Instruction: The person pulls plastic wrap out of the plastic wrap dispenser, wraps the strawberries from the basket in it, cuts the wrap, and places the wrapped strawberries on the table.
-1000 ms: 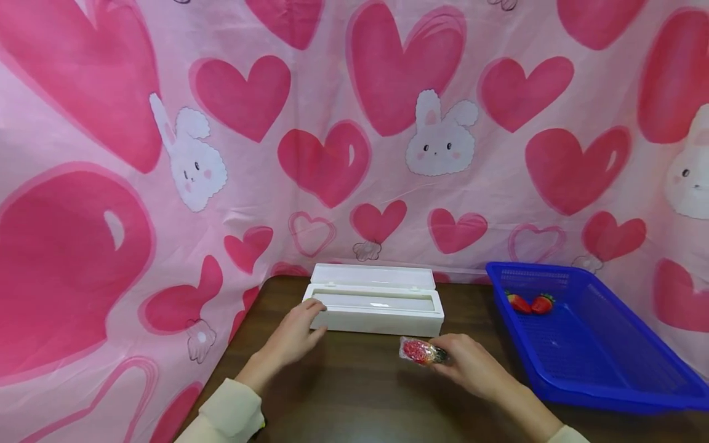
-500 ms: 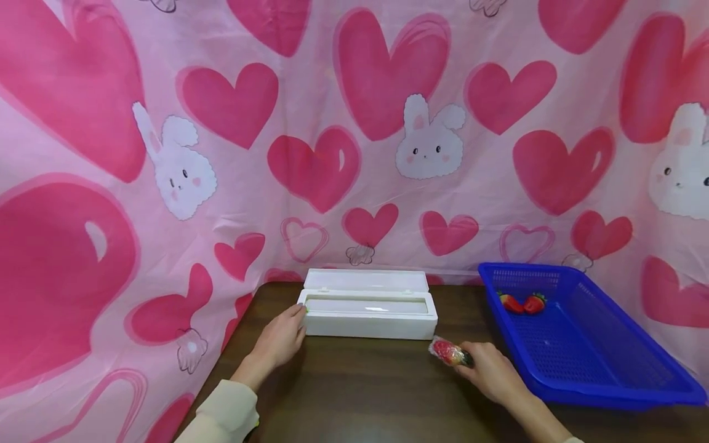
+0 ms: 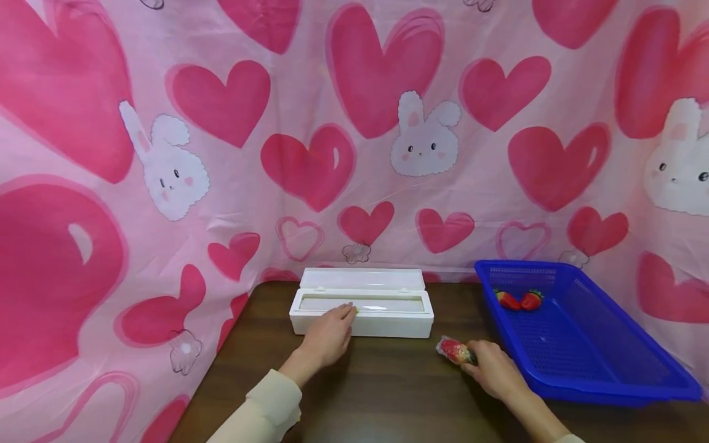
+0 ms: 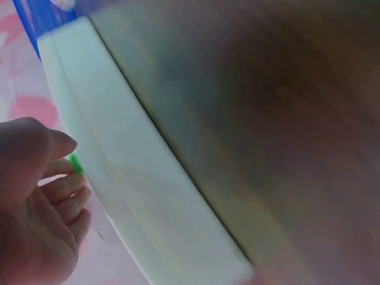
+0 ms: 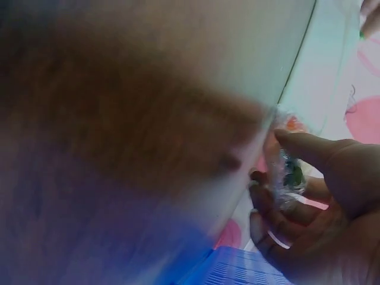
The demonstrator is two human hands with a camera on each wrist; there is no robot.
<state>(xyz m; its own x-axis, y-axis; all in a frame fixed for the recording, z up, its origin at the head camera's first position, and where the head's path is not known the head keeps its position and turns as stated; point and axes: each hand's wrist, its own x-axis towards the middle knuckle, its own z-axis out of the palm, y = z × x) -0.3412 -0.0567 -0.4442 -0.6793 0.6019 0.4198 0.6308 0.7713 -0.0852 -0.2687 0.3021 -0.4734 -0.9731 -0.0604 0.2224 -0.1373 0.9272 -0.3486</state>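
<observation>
A long white cling film box (image 3: pixel 365 325) stands at the back of the table, its lid raised, with film over its long top opening. My left hand (image 3: pixel 328 335) is at the middle of its front rim, thumb and fingertips pinching a small green slider (image 4: pixel 76 164) there. To the right, my right hand (image 3: pixel 495 368) holds a strawberry (image 3: pixel 456 351) wrapped in clear film, red end outward and green leaves by the fingers. In the right wrist view, the crinkled wrap (image 5: pixel 287 160) lies between thumb and fingers, which partly hide the fruit.
A blue plastic basket (image 3: pixel 615 391) stands on the right, close beside my right forearm. Two strawberries (image 3: pixel 519 301) lie in its far left corner. The dark wooden table (image 3: pixel 382 394) ends at a pink heart-patterned cloth (image 3: pixel 327 246) behind and to the left.
My left hand went to the left end of the box, then slid right along its front rim to the middle. My right hand moved right with the wrapped strawberry, away from the box.
</observation>
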